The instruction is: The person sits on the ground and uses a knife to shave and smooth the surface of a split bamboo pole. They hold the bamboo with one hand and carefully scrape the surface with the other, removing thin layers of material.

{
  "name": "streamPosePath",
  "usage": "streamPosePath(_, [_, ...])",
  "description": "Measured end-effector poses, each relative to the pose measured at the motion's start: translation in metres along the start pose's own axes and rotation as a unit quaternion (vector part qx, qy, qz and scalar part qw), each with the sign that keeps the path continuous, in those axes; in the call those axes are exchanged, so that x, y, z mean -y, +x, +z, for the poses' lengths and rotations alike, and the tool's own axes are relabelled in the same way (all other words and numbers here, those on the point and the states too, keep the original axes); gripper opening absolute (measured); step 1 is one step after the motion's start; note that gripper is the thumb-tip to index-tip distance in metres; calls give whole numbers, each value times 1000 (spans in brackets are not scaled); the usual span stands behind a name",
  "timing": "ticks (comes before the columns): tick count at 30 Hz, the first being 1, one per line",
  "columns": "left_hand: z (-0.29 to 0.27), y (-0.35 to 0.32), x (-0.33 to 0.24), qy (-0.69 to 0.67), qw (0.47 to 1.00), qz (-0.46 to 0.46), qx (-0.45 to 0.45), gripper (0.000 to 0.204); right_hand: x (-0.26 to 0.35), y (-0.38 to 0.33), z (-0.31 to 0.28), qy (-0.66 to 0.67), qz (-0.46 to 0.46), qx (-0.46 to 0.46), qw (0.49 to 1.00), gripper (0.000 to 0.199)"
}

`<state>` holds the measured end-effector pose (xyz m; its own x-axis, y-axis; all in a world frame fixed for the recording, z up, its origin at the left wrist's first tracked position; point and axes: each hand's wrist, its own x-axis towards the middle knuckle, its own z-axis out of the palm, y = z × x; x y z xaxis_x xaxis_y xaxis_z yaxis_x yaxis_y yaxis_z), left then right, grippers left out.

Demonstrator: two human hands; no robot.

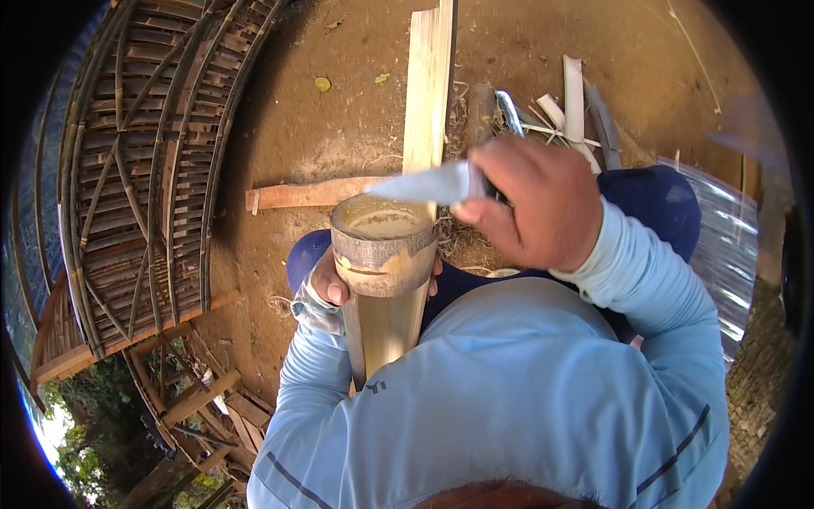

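head view, left hand: the left hand (329, 284) is wrapping around the upright bamboo tube (386, 280), gripping it just under the cut rim, against the person's chest.
head view, right hand: the right hand (530, 204) is closing tight on the handle of a knife (428, 184), its blade lying flat across the tube's open top.
head view, surroundings: split bamboo slats (426, 93) are lying on the dirt ground (322, 127); a woven bamboo frame (144, 170) is standing at the left.
risk: the blade may be slipping off the rounded rim toward the left thumb if the tube is twisting in the grip.
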<state>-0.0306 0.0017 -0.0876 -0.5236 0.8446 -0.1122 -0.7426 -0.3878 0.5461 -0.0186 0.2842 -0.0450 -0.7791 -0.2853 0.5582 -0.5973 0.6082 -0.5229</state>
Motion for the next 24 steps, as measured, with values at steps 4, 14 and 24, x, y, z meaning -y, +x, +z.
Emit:
streamPosePath(4, [4,-1,-3,6,1000,-11,-22,122,-10,15,-9,-68,0,-19,997,34])
streamPosePath(14, [1,-2,-3,12,1000,-12,3,120,-8,16,-12,-30,32,-11,999,30])
streamPosePath(24, [0,-3,-5,22,999,-22,-10,119,-7,10,-11,-9,32,2,999,29])
